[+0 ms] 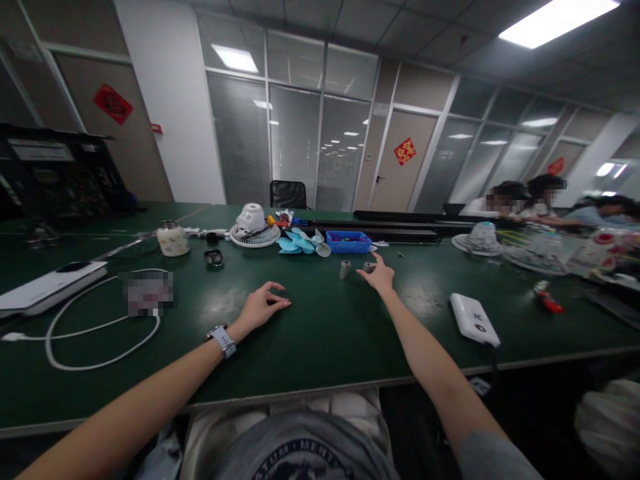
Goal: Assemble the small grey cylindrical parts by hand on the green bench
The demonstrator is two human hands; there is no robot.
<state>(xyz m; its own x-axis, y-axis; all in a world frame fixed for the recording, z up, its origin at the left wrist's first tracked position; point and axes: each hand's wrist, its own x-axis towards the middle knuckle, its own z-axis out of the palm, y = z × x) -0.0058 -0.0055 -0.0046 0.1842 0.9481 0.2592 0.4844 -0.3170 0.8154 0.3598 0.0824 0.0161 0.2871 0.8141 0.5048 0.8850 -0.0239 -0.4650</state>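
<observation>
My right hand is at the middle of the green table, with its thumb and fingers around a small grey metal cylinder. A second, similar cylinder stands upright just left of it, apart from my fingers. My left hand hovers over or rests on the table nearer to me; I cannot tell which. Its thumb and fingers are apart with nothing between them, and a watch is on that wrist.
Behind my hands lie a blue tray, light-blue fan blades and a white fan part. A power bank is at right. Leftward are a cream jar, a looped white cable and a white box. Other people sit far right.
</observation>
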